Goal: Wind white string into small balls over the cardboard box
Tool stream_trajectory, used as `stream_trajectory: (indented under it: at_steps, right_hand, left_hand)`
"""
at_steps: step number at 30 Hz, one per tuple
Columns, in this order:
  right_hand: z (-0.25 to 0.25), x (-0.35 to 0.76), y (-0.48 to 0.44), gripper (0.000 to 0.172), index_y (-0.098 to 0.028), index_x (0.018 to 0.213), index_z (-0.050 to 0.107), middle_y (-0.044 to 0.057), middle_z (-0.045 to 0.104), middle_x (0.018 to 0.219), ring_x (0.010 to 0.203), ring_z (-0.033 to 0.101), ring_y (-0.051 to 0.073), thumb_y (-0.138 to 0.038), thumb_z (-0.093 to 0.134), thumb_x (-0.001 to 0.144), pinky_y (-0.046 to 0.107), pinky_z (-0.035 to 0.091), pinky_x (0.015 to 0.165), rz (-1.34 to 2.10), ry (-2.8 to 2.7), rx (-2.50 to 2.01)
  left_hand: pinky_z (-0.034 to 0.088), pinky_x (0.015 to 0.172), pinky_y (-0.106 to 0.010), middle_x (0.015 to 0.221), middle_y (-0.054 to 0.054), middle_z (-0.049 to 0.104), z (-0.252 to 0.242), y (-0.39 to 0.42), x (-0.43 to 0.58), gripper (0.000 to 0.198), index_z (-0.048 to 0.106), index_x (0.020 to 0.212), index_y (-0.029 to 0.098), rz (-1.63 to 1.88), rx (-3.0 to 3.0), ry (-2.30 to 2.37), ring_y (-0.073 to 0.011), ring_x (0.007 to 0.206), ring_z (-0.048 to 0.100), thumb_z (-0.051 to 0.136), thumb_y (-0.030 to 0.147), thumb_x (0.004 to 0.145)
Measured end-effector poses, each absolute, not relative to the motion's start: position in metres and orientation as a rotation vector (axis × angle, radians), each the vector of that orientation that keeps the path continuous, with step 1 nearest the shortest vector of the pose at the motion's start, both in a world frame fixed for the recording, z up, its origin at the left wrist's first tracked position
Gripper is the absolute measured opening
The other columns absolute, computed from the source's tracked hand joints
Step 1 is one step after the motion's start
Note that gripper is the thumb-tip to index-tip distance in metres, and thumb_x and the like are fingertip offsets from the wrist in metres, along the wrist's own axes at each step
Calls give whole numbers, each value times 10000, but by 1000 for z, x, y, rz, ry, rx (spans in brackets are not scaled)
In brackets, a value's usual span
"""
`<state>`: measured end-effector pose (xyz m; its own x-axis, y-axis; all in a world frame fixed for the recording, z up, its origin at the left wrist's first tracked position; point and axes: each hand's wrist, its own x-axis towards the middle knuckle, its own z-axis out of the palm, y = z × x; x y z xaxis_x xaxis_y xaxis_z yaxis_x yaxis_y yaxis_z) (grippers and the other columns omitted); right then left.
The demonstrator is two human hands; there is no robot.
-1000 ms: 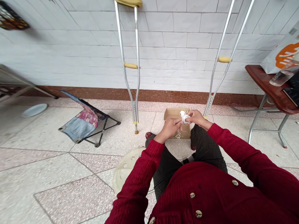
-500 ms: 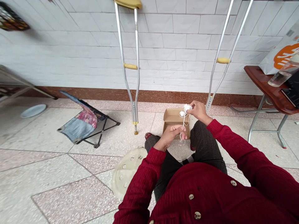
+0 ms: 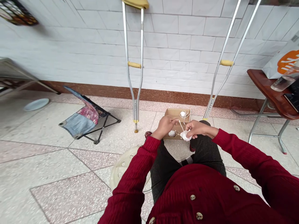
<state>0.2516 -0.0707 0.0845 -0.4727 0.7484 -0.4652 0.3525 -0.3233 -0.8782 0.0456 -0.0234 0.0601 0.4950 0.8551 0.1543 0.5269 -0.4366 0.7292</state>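
Note:
My right hand (image 3: pixel 196 129) is closed on a loose white string bundle (image 3: pixel 186 135) just above my right knee. My left hand (image 3: pixel 165 126) pinches a thin white string (image 3: pixel 181 124) over the near edge of an open cardboard box (image 3: pixel 177 113). That string runs between my hands and up towards a small white ball (image 3: pixel 183 114) over the box. Another white ball (image 3: pixel 172 133) lies low in the box, close to my left hand. My hands hide much of the box's inside.
Two aluminium crutches (image 3: pixel 133 68) (image 3: pixel 224 62) lean on the tiled wall behind the box. A folding stool (image 3: pixel 80 119) stands left, a brown table (image 3: pixel 268 90) right. A round perforated plastic seat (image 3: pixel 123 168) lies beside my left arm.
My right hand has dropped from above the box to near my knee, taking the white bundle with it. My left hand has risen slightly, and the view has tilted a little.

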Motion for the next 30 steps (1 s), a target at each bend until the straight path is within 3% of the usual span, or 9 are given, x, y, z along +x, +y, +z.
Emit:
stream_trajectory:
  at_steps: [4, 8, 11, 14, 18, 23, 27, 30]
  right_hand:
    - [58, 255, -48, 154, -146, 564, 565, -35, 523, 378, 314, 445, 55, -156, 702, 632, 133, 305, 302, 1656, -1718, -1662]
    - [55, 256, -17, 142, -137, 666, 593, -12, 606, 487, 392, 566, 95, -118, 728, 623, 155, 433, 358, 1352, -1451, -1689]
    - [67, 256, -13, 238, -141, 778, 611, 1, 673, 640, 479, 629, 109, -117, 762, 595, 188, 524, 426, 1301, -1205, -1455]
    - [82, 257, -31, 317, -135, 823, 647, 8, 699, 735, 542, 653, 106, -121, 798, 545, 190, 555, 477, 1459, -1166, -1239]
    - [90, 258, -62, 302, -118, 842, 676, 21, 702, 675, 500, 631, 99, -185, 801, 575, 167, 513, 445, 1924, -1367, -1118]
    - [65, 255, -71, 212, -124, 689, 647, -5, 654, 533, 389, 567, 88, -157, 798, 544, 155, 452, 367, 2104, -1616, -1369]
    - [43, 253, -44, 187, -132, 554, 594, -14, 576, 414, 346, 537, 84, -110, 779, 560, 136, 400, 322, 1756, -1581, -1673]
    - [49, 256, -18, 198, -138, 549, 588, -19, 556, 395, 343, 529, 75, -83, 775, 585, 128, 404, 331, 1399, -1390, -1696]
  left_hand:
    - [406, 832, -309, 684, -49, 662, 78, -32, 62, 278, 677, 670, 182, 631, 2426, 1076, -183, 718, 567, 518, 242, 891]
    - [386, 669, -271, 620, -27, 619, 66, -53, 74, 324, 667, 667, 169, 592, 2278, 1118, -157, 617, 531, 484, 270, 914]
    - [366, 608, -238, 626, -2, 621, 51, -66, 65, 384, 672, 678, 156, 597, 2034, 1037, -127, 582, 523, 449, 324, 942]
    - [383, 638, -228, 682, -7, 653, 35, -72, 49, 398, 687, 708, 140, 618, 1919, 1004, -123, 626, 552, 443, 345, 947]
    - [387, 630, -228, 672, -10, 655, 21, -66, 35, 357, 681, 705, 130, 578, 1906, 1007, -128, 628, 565, 463, 305, 926]
    - [424, 765, -270, 671, -22, 654, 43, -45, 40, 306, 646, 661, 151, 555, 2222, 1016, -151, 683, 580, 481, 226, 908]
    - [403, 892, -326, 608, -23, 625, 66, -40, 57, 301, 642, 627, 166, 524, 2451, 1092, -155, 645, 552, 525, 232, 896]
    - [420, 743, -276, 623, -21, 632, 70, -48, 63, 310, 664, 657, 166, 523, 2325, 1088, -149, 630, 551, 505, 257, 907]
